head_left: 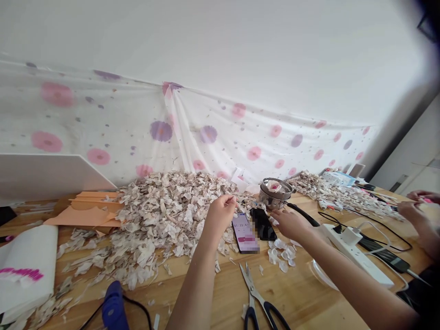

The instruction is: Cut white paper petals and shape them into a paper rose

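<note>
Left hand (222, 210) curled closed, anything pinched too small to tell; right hand (289, 224) beside steel pan (270, 200) towards worktop's (292, 288) far edge, fingertips indistinct, cannot tell whether gripping. Pale petals (288, 253) just nearer. On phone (243, 233): "01:33:4", then pixelated.

Pale petals (282, 254), thin, scattered near right hand (292, 226)

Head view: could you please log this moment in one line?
left hand: curled, near lit phone; right hand: near metal pot; scissors: slightly open on table
</note>
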Motion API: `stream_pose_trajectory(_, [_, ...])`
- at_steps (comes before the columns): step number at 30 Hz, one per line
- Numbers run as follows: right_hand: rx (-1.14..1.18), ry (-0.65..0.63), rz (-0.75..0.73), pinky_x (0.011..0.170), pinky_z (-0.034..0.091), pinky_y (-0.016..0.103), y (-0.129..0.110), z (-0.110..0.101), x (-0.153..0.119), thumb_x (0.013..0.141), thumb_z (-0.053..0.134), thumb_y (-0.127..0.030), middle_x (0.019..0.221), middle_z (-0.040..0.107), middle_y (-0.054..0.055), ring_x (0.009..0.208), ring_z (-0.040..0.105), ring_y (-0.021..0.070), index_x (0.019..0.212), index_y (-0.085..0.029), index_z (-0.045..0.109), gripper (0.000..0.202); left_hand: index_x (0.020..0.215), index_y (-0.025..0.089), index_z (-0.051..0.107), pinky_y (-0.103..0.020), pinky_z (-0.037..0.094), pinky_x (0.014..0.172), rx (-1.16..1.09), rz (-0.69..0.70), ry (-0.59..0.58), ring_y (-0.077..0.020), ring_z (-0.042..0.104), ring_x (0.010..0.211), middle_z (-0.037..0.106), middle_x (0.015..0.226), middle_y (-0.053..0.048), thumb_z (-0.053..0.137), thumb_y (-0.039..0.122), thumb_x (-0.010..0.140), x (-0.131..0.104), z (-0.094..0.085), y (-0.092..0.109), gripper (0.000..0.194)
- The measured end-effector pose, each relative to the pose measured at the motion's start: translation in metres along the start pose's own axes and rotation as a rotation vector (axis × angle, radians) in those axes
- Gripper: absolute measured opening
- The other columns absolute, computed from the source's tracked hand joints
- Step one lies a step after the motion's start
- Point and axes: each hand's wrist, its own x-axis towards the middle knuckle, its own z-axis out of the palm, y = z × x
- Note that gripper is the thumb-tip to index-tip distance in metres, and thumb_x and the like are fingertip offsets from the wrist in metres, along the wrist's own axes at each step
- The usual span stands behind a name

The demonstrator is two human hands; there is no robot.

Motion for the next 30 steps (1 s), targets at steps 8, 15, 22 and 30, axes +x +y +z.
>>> stream_pose_trajectory(8, [0.071, -0.019, 0.161, 0.087, 0.053, 0.043, -0.008, 0.025, 0.01, 0.094, 0.058, -0.03, 0.121, 0.061, 0.008, 0.102, 0.062, 0.0225, 0.119, -0.018, 0.059, 0.028, 0.097, 0.017, 0.067, -0.026, 0.045, 0.062, 0.01, 0.012, -0.026, -0.0184, 0.065, 0.074, 0.072, 0.092, -0.007, 0.046, 0.033, 0.089, 0.0, 0.005, -0.001, 0.027])
stream_pose_trajectory(15, [0.418, 0.081, 0.194, 0.08, 0.054, 0.039, 0.019, -0.021, 0.01, 0.093, 0.059, -0.035, 0.101, 0.068, 0.005, 0.087, 0.066, 0.0186, 0.108, -0.015, 0.063, 0.025, 0.097, 0.019, 0.067, -0.024, 0.043, 0.059, 0.003, -0.012, -0.006, -0.018, 0.065, 0.076, 0.072, 0.094, -0.006, 0.046, 0.037, 0.09, 0.0, -0.004, -0.003, 0.029])
stream_pose_trajectory(22, [0.798, 0.25, 0.202, 0.078, 0.053, 0.032, 0.075, -0.085, 0.023, 0.086, 0.058, -0.051, 0.11, 0.071, 0.011, 0.095, 0.067, 0.0233, 0.12, -0.016, 0.061, 0.048, 0.105, 0.018, 0.066, -0.023, 0.042, 0.056, 0.0, -0.045, -0.002, -0.018, 0.063, 0.079, 0.071, 0.097, -0.006, 0.047, 0.038, 0.089, 0.003, -0.009, -0.007, 0.031])
stream_pose_trajectory(30, [0.883, 0.095, 0.188, 0.077, 0.055, 0.037, 0.106, -0.072, 0.059, 0.091, 0.062, -0.032, 0.096, 0.07, 0.004, 0.082, 0.068, 0.0174, 0.104, -0.013, 0.065, 0.023, 0.098, 0.018, 0.068, -0.024, 0.044, 0.061, 0.002, -0.033, 0.008, -0.016, 0.063, 0.072, 0.071, 0.091, -0.006, 0.047, 0.034, 0.09, 0.008, -0.003, -0.012, 0.027])
